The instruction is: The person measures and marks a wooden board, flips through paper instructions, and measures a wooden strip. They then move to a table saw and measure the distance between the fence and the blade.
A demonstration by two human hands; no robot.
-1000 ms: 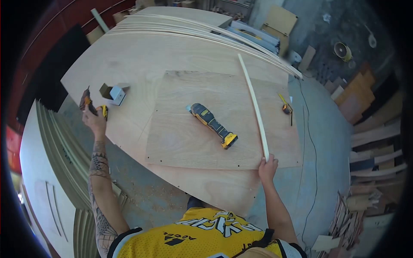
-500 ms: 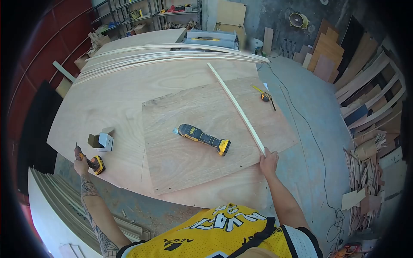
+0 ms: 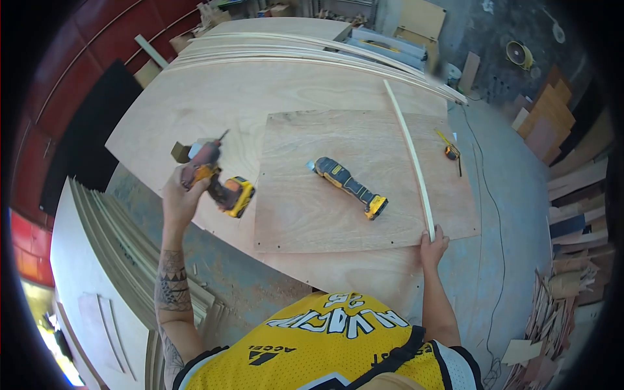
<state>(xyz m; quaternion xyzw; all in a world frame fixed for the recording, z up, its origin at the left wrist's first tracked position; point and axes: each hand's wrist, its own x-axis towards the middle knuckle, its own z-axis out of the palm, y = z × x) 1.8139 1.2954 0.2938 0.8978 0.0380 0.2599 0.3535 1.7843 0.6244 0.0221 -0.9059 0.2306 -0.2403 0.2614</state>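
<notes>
Left grip wraps a drill above the worktop, a multitool lies on the panel, and the right grip pinches the near end of a wooden strip, apparently a positioning step calling for steadiness.

head view | worn on head | facing forward, down | near worktop

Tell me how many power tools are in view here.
2. One is the drill in the left hand; the other is the black and yellow power tool lying on the smaller wooden sheet. More could be hidden farther back.
</notes>
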